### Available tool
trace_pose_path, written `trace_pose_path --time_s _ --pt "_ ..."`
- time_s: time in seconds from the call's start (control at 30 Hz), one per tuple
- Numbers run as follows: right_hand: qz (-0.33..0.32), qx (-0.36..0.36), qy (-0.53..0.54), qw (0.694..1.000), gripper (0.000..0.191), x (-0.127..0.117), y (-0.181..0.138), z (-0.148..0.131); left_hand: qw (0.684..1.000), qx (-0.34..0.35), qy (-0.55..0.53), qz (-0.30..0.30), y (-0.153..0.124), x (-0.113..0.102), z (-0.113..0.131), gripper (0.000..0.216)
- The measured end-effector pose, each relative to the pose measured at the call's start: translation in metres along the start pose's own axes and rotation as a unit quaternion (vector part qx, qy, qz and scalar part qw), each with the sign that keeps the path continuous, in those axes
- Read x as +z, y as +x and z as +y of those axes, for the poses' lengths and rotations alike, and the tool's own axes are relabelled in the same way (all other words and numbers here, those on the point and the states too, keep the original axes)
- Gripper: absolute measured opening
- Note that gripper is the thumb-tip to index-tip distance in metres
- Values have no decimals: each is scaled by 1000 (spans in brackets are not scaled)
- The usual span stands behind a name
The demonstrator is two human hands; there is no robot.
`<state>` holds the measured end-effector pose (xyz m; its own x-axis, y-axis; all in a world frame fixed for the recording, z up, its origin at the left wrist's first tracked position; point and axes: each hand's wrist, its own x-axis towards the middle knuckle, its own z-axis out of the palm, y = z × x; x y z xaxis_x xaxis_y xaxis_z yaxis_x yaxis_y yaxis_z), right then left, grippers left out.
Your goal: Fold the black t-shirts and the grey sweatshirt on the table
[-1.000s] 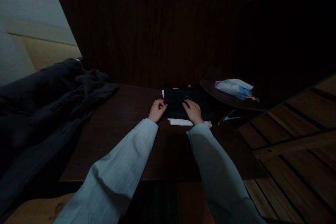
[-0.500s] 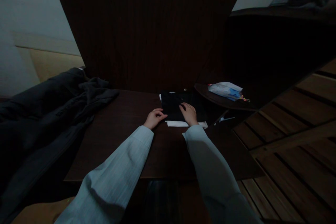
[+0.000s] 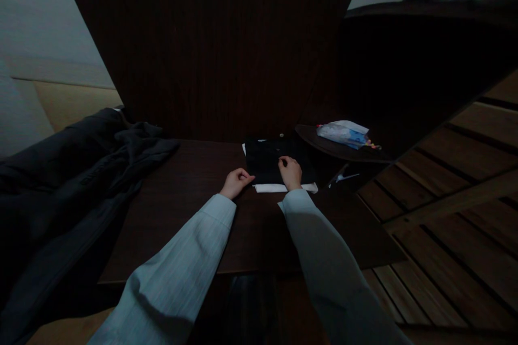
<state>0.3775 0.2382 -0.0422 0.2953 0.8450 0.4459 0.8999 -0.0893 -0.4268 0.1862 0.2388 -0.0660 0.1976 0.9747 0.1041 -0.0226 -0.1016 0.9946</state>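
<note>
Dimly lit; backed by a dark panel (image 3: 210, 48), flanked by pale wall (image 3: 36, 16) at left, wooden slats (image 3: 441, 264) at right.

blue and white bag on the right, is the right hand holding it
No, the bag lies on the curved shelf, and the right hand is apart from it, over the black item.

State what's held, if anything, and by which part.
Cannot be told: the left hand is at the near left corner of the black item, right hand over it.

A dark desk (image 3: 186, 188) (wood-grained) carries a black item (image 3: 263, 161) and white strip (image 3: 269, 188).
</note>
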Motion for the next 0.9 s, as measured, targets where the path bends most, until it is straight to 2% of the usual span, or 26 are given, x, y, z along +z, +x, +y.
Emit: trace_pose_path --time_s 0.2,0.4,0.47,0.6,0.77,0.9 --pt "-36 0 -42 998 27 -2 1 -4 1000 10 -9 4 0 3 0 24" --pt "-71 134 -21 988 25 -2 15 -11 1000 17 5 -4 -3 3 4 16" --pt "-49 141 -22 989 26 1 14 -15 1000 19 12 -1 -3 3 4 15" --pt "32 111 -21 993 26 8 5 -18 1000 23 20 4 -4 3 3 15" --pt "128 103 63 984 22 7 2 -13 999 33 12 20 -5 2 1 13" --pt "201 44 121 971 27 2 0 -25 999 31 -11 34 -3 2 0 13"
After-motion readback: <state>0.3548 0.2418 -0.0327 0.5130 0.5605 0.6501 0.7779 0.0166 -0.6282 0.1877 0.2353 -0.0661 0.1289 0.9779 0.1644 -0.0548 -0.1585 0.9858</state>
